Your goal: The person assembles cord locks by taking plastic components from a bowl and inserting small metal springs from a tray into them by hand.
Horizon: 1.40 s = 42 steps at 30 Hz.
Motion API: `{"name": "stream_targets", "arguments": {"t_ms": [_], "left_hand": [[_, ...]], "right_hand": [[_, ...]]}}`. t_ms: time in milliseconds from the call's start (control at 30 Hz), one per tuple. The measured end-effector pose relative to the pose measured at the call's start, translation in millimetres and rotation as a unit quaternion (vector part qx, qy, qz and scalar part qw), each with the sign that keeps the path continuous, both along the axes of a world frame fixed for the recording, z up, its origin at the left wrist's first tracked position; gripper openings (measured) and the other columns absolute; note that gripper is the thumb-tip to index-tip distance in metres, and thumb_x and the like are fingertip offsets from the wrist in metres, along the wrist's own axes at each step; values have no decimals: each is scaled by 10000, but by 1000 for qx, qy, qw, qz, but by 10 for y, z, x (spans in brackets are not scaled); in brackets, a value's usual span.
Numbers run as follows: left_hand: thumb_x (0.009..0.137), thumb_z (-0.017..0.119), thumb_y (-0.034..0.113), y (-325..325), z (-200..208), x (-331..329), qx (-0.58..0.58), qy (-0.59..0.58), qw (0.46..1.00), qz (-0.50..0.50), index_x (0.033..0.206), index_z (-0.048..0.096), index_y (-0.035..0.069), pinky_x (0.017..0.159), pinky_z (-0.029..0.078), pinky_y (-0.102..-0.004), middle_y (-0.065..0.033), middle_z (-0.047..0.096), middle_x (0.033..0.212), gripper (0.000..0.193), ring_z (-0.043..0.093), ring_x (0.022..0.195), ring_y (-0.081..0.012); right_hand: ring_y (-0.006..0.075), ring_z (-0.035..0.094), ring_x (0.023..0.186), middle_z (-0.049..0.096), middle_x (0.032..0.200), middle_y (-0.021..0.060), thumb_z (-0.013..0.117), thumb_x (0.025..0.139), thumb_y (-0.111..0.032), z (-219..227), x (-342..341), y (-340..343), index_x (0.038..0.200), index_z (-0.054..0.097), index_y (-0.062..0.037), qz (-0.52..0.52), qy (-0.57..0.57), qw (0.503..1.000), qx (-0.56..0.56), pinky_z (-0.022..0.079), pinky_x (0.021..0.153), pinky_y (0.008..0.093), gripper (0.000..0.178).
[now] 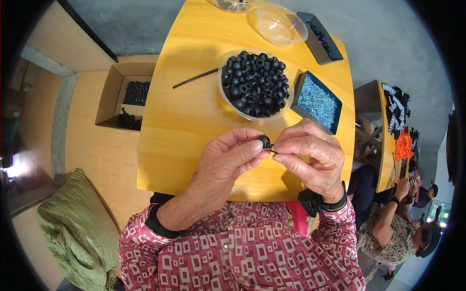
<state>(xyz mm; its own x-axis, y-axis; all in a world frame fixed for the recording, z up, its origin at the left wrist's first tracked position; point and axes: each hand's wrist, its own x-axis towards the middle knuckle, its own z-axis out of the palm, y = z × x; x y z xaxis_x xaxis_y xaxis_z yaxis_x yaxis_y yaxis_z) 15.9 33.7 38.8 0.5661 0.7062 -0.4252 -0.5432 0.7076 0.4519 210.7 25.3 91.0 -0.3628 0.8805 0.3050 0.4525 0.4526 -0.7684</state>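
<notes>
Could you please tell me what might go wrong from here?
The left hand holds a small, rounded black piece by its fingertips, so it could slip and drop. The clear, round plastic bowl, heaped with small black pieces, stands just beyond the hands; a bump might spill some. The right hand appears close to the black rectangular tray of translucent blue pieces, so a nudge could scatter them.

Left hand (224,162) pinches a round black part (264,141), right hand (315,151) (just beside) a thin black piece (273,151) — towards the yellow wooden tabletop's (179,116) near edge.
</notes>
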Motion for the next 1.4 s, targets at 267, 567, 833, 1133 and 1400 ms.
{"name": "stream_targets", "arguments": {"t_ms": [267,567,833,1133,1400], "left_hand": [[918,618,71,-9,2,1,17,16,1000,-7,1095,596,33,826,539,-222,-50,650,1012,183,647,922,-123],[927,607,81,-16,9,0,9,8,1000,-10,1102,589,31,819,538,-221,-58,654,1023,183,654,927,-131],[933,599,91,-11,-1,-13,-1,9,1000,-20,1110,585,37,825,531,-229,-64,664,1023,185,654,931,-134],[932,601,85,-10,8,-10,3,8,1000,-18,1105,588,40,816,533,-221,-58,661,1016,179,659,931,-131],[917,620,71,-51,-50,-1,48,29,998,-4,1097,604,37,827,529,-230,-58,661,1017,184,655,932,-130]], "right_hand": [[213,622,789,644,888,110,728,746,28,-15,-9,-11,911,694,6,-13,-20,1000,17,496,673,294,170],[185,631,752,662,819,87,725,747,44,-119,-10,-19,895,678,16,-40,60,996,-49,497,654,280,157],[191,630,767,663,830,84,707,745,59,-76,-1,3,902,679,10,-48,28,998,-10,495,671,286,167],[200,630,788,661,864,94,698,756,47,-89,5,-19,931,691,4,-29,27,999,-10,501,683,285,180],[216,629,794,660,893,115,710,758,29,-46,-13,-23,936,697,10,-1,-35,999,33,509,683,296,180]]}}
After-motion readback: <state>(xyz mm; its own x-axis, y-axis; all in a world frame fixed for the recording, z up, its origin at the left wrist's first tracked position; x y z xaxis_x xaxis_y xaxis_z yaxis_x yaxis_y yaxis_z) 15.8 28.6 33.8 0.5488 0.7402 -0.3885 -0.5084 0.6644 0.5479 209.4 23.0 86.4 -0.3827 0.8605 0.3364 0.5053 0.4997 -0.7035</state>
